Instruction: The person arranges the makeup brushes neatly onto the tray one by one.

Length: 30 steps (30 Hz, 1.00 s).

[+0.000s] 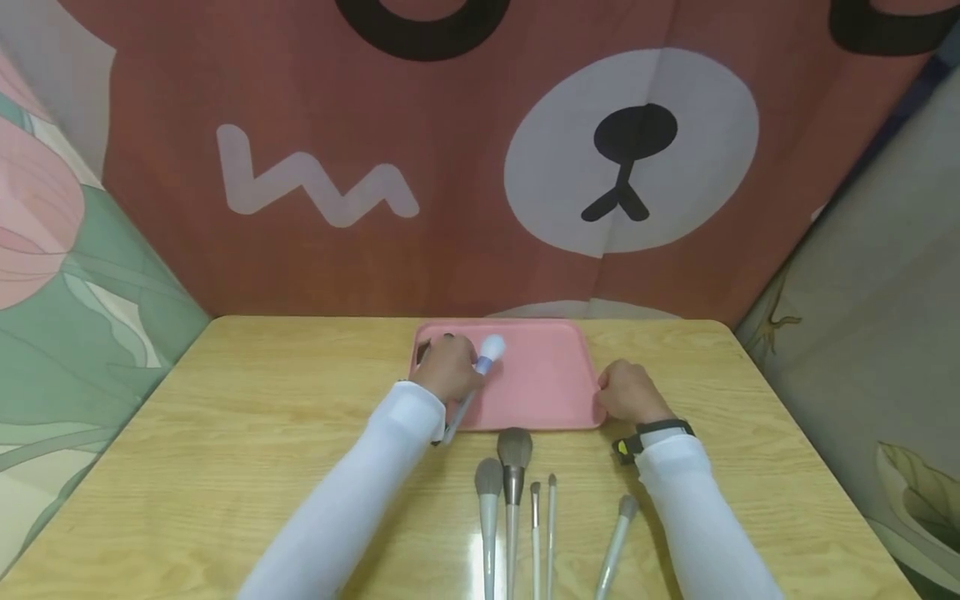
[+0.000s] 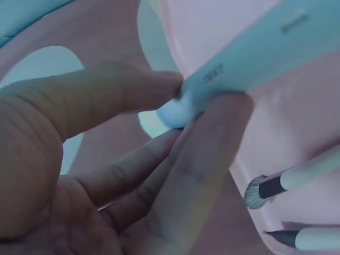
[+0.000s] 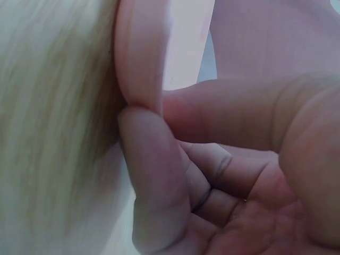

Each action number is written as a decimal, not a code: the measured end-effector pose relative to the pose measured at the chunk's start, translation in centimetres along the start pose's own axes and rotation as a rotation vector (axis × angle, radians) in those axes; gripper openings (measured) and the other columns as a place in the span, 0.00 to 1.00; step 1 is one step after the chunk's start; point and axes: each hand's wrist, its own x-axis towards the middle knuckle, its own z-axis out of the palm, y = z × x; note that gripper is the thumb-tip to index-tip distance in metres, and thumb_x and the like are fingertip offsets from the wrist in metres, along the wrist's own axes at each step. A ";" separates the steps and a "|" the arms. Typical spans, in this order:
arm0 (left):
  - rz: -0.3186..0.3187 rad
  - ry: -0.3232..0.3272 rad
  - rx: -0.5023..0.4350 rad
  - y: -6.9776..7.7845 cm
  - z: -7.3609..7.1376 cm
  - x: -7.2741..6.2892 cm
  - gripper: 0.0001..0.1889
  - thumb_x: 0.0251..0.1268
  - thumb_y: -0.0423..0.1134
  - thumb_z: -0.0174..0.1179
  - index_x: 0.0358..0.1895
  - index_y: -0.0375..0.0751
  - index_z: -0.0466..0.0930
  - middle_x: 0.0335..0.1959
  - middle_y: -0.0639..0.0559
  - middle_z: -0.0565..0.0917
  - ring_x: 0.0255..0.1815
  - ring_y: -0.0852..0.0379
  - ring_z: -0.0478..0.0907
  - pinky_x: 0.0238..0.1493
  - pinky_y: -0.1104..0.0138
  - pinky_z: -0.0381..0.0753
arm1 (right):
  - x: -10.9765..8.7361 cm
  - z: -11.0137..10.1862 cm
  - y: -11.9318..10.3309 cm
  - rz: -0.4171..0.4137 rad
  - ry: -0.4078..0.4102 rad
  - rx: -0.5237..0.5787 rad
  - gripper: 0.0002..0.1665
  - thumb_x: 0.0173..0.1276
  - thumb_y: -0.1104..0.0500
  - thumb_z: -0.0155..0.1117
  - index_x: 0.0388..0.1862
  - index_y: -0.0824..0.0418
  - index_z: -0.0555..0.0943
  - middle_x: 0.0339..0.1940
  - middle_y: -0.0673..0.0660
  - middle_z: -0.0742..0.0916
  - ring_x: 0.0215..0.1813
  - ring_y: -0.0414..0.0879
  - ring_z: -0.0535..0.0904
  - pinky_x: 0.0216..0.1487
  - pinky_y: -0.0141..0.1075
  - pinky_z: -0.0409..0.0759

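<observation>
Over the left side of a pink tray (image 1: pixel 536 375), my left hand (image 1: pixel 448 368) pinches a makeup brush (image 1: pixel 491 348) with a white head. In the left wrist view, thumb and fingers grip the printed pale handle (image 2: pixel 239 69) close to the head. Two smaller makeup brushes lie in the tray there: one with a rounded tuft (image 2: pixel 256 192), one with a dark pointed tip (image 2: pixel 281 237). My right hand (image 1: pixel 632 390) pinches the tray's right edge near its front corner. In the right wrist view, the thumb and a finger hold the pink rim (image 3: pixel 141 58).
In front of the tray lie a large dark-haired brush (image 1: pixel 514 450), a grey-haired brush (image 1: pixel 489 479), two thin brushes (image 1: pixel 536 517) and, further right, a short brush (image 1: pixel 618 533). The wooden table (image 1: pixel 247 433) ends at a brown printed cloth (image 1: pixel 315 267) behind the tray.
</observation>
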 end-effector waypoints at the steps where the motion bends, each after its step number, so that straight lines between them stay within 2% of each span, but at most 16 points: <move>1: -0.005 -0.001 -0.002 0.0 0.1 0.4 0.15 0.69 0.41 0.70 0.27 0.35 0.82 0.23 0.49 0.79 0.23 0.55 0.74 0.26 0.68 0.74 | 0.0 0.0 0.0 0.003 -0.002 0.004 0.07 0.45 0.70 0.71 0.25 0.63 0.83 0.26 0.56 0.83 0.31 0.49 0.77 0.28 0.34 0.74; 4: -0.039 -0.019 -0.019 -0.1 0.3 1.3 0.21 0.73 0.44 0.66 0.21 0.39 0.76 0.15 0.52 0.74 0.18 0.56 0.72 0.23 0.69 0.72 | -0.1 0.1 -0.1 0.020 -0.006 0.010 0.08 0.45 0.70 0.72 0.26 0.64 0.83 0.25 0.56 0.83 0.30 0.49 0.77 0.27 0.34 0.74; 9: -0.103 -0.017 -0.052 -0.5 0.6 2.8 0.24 0.73 0.46 0.65 0.19 0.42 0.70 0.16 0.51 0.75 0.18 0.56 0.76 0.22 0.69 0.75 | -0.1 0.1 -0.2 0.026 -0.010 0.020 0.07 0.47 0.69 0.72 0.26 0.63 0.82 0.26 0.56 0.82 0.30 0.49 0.76 0.27 0.34 0.74; 15: -0.129 0.011 -0.043 -0.8 1.0 3.6 0.09 0.66 0.37 0.67 0.33 0.34 0.80 0.29 0.45 0.82 0.28 0.51 0.77 0.31 0.65 0.78 | -0.2 0.1 0.0 -0.002 0.008 0.010 0.07 0.47 0.69 0.71 0.23 0.63 0.81 0.24 0.56 0.82 0.29 0.49 0.76 0.26 0.34 0.73; 19: -0.159 0.011 -0.034 -1.0 1.2 4.0 0.09 0.63 0.33 0.67 0.42 0.31 0.83 0.37 0.41 0.86 0.33 0.50 0.78 0.37 0.63 0.82 | -0.2 0.2 -0.1 0.000 0.008 0.013 0.08 0.47 0.69 0.72 0.21 0.62 0.79 0.23 0.55 0.81 0.28 0.48 0.75 0.25 0.34 0.72; 25: -0.167 0.021 0.031 -1.1 1.4 4.1 0.11 0.61 0.34 0.68 0.42 0.30 0.83 0.41 0.38 0.88 0.37 0.46 0.83 0.46 0.57 0.87 | 0.0 0.2 -0.1 0.009 0.007 0.013 0.09 0.47 0.69 0.72 0.21 0.61 0.78 0.22 0.54 0.80 0.28 0.48 0.75 0.25 0.33 0.72; 26: -0.147 0.041 0.051 -1.6 1.7 4.4 0.10 0.60 0.35 0.67 0.40 0.31 0.84 0.39 0.39 0.88 0.36 0.46 0.83 0.44 0.57 0.86 | 0.0 0.2 -0.1 0.011 0.008 0.011 0.09 0.47 0.69 0.72 0.21 0.61 0.78 0.22 0.55 0.80 0.28 0.48 0.75 0.25 0.33 0.72; 30: -0.144 0.052 0.085 -1.7 1.9 4.3 0.10 0.59 0.36 0.67 0.39 0.31 0.84 0.36 0.39 0.88 0.33 0.47 0.82 0.40 0.58 0.86 | 0.1 0.1 -0.1 0.012 0.010 0.003 0.08 0.48 0.69 0.72 0.22 0.62 0.79 0.24 0.56 0.81 0.29 0.49 0.76 0.26 0.34 0.73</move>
